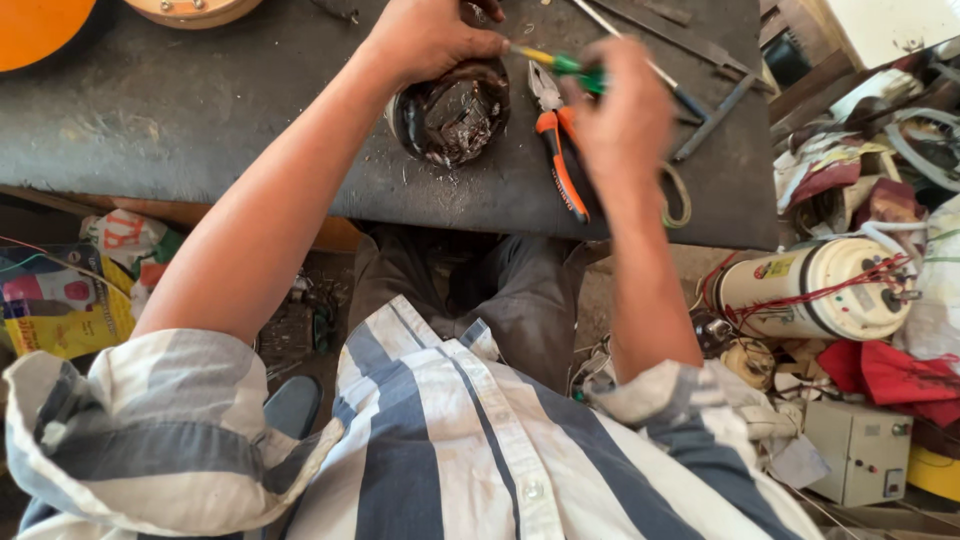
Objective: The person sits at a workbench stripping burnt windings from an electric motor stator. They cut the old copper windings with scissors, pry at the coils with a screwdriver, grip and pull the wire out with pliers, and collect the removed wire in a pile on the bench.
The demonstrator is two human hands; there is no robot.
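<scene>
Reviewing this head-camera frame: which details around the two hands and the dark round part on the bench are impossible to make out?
- Head view: the tip of the green-and-yellow-handled screwdriver is hidden behind the left hand.
- The right hand covers the screwdriver's grip end and part of the orange-handled pliers.
- The dark round metal part: its inside is too dark and blurred to read.
- The orange round object is cut off by the top-left edge.

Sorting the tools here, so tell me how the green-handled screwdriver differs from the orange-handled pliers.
The screwdriver is held in the right hand, raised off the bench; the pliers lie flat on the dark bench, partly hidden by that hand. The screwdriver has one slim green and yellow handle; the pliers have two orange and black handles. Both are beside the round dark part under the left hand.
</scene>
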